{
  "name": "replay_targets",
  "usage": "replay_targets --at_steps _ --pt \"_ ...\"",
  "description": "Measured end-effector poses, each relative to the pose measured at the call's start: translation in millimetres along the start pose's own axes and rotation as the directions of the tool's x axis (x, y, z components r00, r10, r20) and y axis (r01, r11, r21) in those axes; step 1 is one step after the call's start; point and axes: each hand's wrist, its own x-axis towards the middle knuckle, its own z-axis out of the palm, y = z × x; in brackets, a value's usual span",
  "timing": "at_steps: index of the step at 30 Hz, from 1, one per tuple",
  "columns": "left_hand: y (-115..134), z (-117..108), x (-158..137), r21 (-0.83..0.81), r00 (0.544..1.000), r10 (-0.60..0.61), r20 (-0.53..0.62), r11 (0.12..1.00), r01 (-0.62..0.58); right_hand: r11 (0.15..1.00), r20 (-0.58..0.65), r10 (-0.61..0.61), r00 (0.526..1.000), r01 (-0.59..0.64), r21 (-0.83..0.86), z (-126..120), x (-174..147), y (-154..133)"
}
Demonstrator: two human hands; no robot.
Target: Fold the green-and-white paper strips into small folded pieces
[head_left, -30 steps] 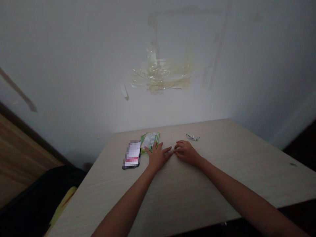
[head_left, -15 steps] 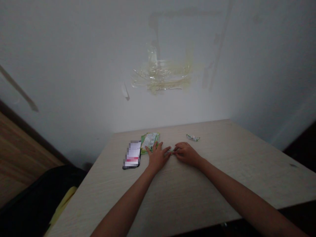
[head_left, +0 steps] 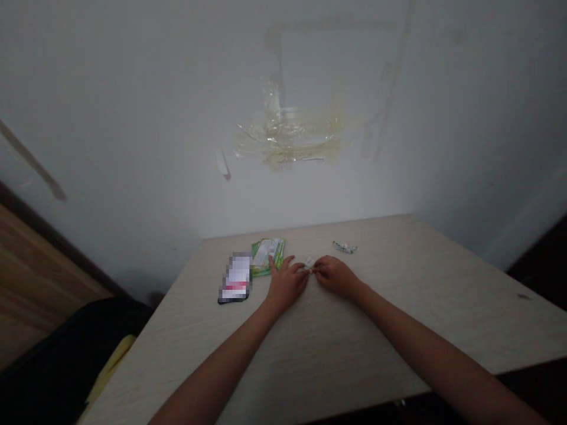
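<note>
My left hand (head_left: 286, 285) is palm down on the table, thumb and index finger closed at the left edge of a small, pale, see-through piece (head_left: 309, 262). Its other fingers stay spread. From the other side my right hand (head_left: 335, 275) pinches the same piece between bent fingers. The piece lies low over the tabletop, partly covered by fingertips; its exact kind is too small to tell. Just beyond the left fingers lie green and white printed packets (head_left: 268, 254), one overlapping another.
A phone (head_left: 236, 277) with a blurred screen lies left of the packets. Behind my right hand is a crumpled green and white wrapper (head_left: 344, 247). The pale wooden table (head_left: 398, 260) meets a wall (head_left: 177, 147) bearing old clear tape (head_left: 292, 139).
My left fingers have drawn in from the packets, and its thumb and index finger have closed towards the small piece. The right hand has hardly moved.
</note>
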Motion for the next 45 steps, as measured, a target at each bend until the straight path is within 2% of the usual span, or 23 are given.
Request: replay_targets --at_steps 8,17,27,34,41,45 --pt "3.9 -3.9 -2.5 0.037 0.997 -0.070 -0.022 0.997 0.071 0.992 0.061 0.051 0.997 -0.043 -0.118 1.2 -1.5 -3.2" --pt "-3.3 -5.0 -0.6 0.119 0.984 -0.161 -0.072 0.979 0.168 0.990 0.077 0.095 0.992 -0.086 -0.114 -0.9 -2.3 -4.9" --pt "-4.0 -3.7 -3.9 0.112 0.988 -0.098 -0.119 0.987 0.111 0.980 0.108 0.177 0.978 -0.165 -0.110 -7.4 -1.0 -12.9" --pt "-6.6 1.6 -3.2 0.029 0.993 -0.007 -0.121 1.000 0.011 0.967 0.071 0.254 0.965 -0.254 0.000 1.1 -0.3 -2.7" --pt "-11.0 5.7 -1.8 -0.035 0.993 -0.089 -0.077 0.996 0.086 0.993 0.019 0.109 0.994 -0.110 0.052 10.9 2.3 5.6" --pt "-10.0 4.0 -1.8 -0.030 0.994 -0.086 -0.069 0.996 0.084 0.991 0.053 0.116 0.992 -0.119 0.061 8.7 3.6 4.7"
